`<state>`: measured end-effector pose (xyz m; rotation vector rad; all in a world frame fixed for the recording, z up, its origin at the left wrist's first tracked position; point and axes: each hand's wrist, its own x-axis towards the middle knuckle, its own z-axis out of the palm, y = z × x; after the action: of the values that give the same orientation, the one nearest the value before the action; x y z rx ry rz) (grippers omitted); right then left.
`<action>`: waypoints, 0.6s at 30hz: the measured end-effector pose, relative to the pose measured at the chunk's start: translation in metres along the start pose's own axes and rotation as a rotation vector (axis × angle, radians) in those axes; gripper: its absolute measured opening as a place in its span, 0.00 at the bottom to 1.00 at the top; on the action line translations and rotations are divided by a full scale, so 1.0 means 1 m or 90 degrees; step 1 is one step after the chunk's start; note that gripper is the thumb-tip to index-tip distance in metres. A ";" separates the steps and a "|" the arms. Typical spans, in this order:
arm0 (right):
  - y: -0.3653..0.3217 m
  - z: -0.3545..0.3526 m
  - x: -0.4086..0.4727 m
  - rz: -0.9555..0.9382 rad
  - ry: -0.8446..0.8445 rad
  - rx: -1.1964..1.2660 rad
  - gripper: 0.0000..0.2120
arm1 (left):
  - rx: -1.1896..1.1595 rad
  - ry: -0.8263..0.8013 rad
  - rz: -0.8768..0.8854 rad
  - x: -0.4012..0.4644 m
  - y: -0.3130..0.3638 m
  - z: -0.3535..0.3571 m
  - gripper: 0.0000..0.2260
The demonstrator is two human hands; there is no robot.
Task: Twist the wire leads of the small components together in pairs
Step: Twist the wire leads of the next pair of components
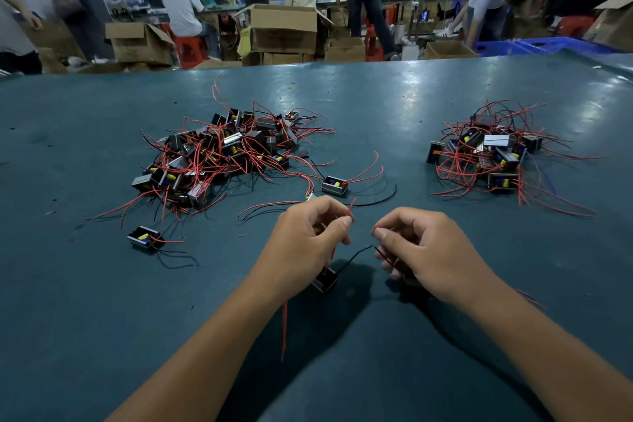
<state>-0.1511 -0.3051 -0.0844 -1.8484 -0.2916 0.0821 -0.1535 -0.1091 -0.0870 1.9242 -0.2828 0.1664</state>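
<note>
Teal and scuffed, the surface runs under both my arms. My left hand pinches a red lead at the fingertips, its small component tucked below the palm; my right hand pinches another lead end, with two black leads nearly meeting between them. I should bring the bare tips side by side, then roll them firmly together. Left of centre lies the big pile, at right a smaller pile; a loose component just above my hands could snag trailing wires.
</note>
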 end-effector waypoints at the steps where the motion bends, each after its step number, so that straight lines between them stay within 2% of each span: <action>1: -0.001 0.001 0.000 0.016 0.020 0.035 0.05 | -0.006 -0.009 0.003 -0.001 0.001 0.001 0.04; 7: -0.005 0.008 -0.001 0.020 0.075 0.173 0.05 | 0.022 -0.033 0.035 -0.006 0.005 0.007 0.07; 18: -0.003 0.017 -0.002 -0.041 0.106 0.192 0.06 | 0.031 -0.028 0.033 -0.008 0.007 0.009 0.08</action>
<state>-0.1566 -0.2886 -0.0864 -1.5338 -0.2098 -0.0696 -0.1628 -0.1187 -0.0860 1.9722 -0.3609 0.1677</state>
